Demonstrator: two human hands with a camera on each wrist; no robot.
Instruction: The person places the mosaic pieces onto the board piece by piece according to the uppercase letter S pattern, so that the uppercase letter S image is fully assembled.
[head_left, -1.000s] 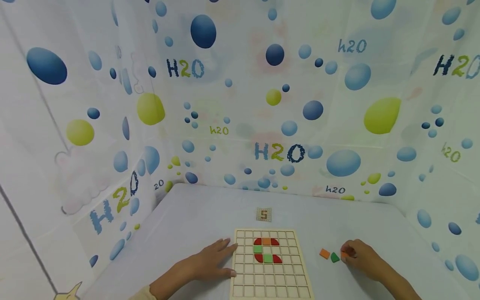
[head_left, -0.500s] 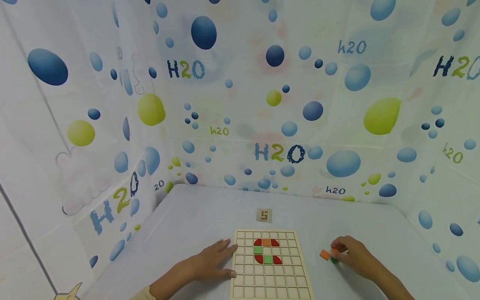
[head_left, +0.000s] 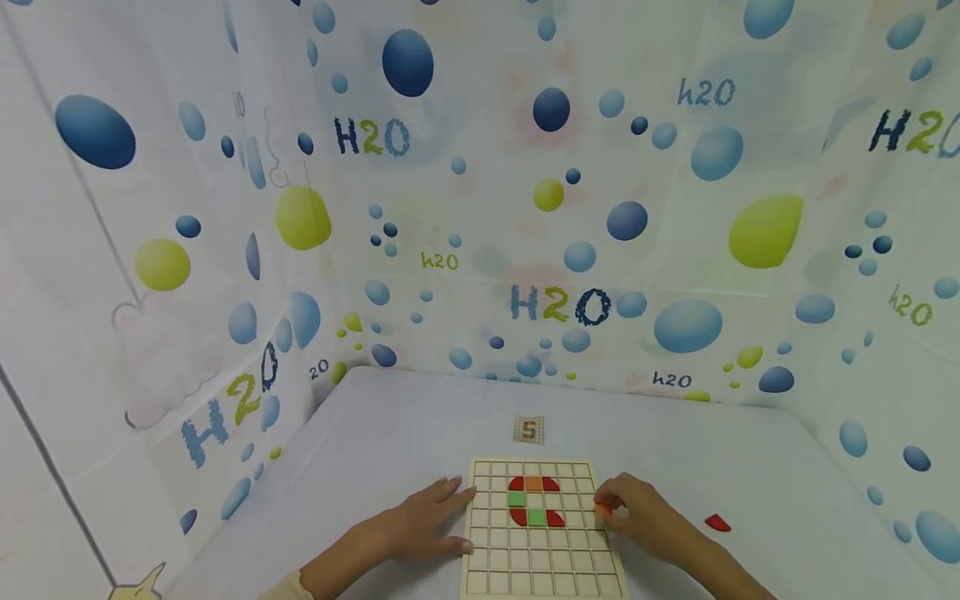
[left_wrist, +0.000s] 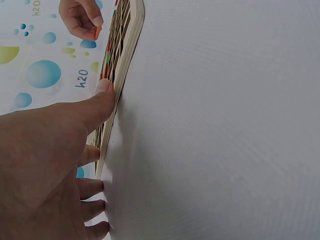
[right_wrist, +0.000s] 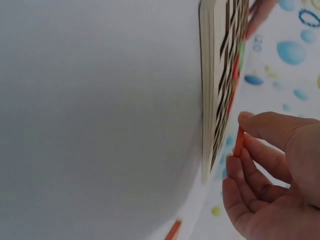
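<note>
A wooden grid board point(head_left: 543, 560) lies on the white table with several coloured tiles set in its cells: red quarter-rounds point(head_left: 517, 517), orange point(head_left: 533, 483) and light green point(head_left: 537, 517). Fingers spread, my left hand point(head_left: 420, 521) rests at the board's left edge; in the left wrist view its thumb point(left_wrist: 102, 100) touches the rim. My right hand point(head_left: 637, 512) pinches an orange tile point(right_wrist: 239, 142) between thumb and fingertips, over the board's right edge. That tile is held on edge in the right wrist view.
Behind the board lies a small card point(head_left: 528, 429) with a pattern like an S or 5. A red quarter-round tile point(head_left: 717, 522) lies on the table, right of my right forearm. Another orange tile point(right_wrist: 173, 230) shows low in the right wrist view. A bubble-print curtain point(head_left: 480, 217) surrounds the table.
My right hand has carried the orange tile left from the loose tiles to the board's right edge. The red tile has come into view; the loose orange and green tiles are now hidden in the head view.
</note>
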